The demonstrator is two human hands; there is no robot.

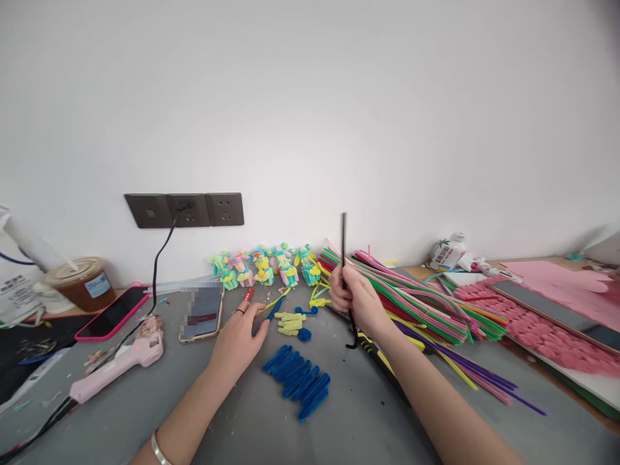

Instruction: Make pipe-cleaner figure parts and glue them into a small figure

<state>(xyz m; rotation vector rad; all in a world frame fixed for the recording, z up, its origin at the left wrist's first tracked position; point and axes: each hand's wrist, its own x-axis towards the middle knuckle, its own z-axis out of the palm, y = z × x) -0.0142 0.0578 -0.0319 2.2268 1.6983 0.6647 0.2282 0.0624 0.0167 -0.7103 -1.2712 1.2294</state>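
Note:
My right hand (pixel 358 298) is raised above the table, its fingers closed round a black pipe cleaner (pixel 343 237). The strand stands nearly upright, with a small hook at its lower end. My left hand (pixel 239 337) rests on the mat, fingers stretched out, with the fingertips by a thin yellow pipe cleaner (pixel 277 301) and a blue strand (pixel 275 311). Whether they touch these I cannot tell. Between the hands are short pale-yellow pieces (pixel 289 323) and a small blue coil (pixel 304 334). Closer to me lies a row of short blue pipe-cleaner pieces (pixel 296 378).
Several small colourful pipe-cleaner figures (pixel 263 266) stand along the wall. A large bundle of pipe cleaners (pixel 416 300) spreads out at right, beside a black-and-yellow tool handle (pixel 380 363). On the left are a pink glue gun (pixel 113 369), phone (pixel 201 313) and drink cup (pixel 80 284).

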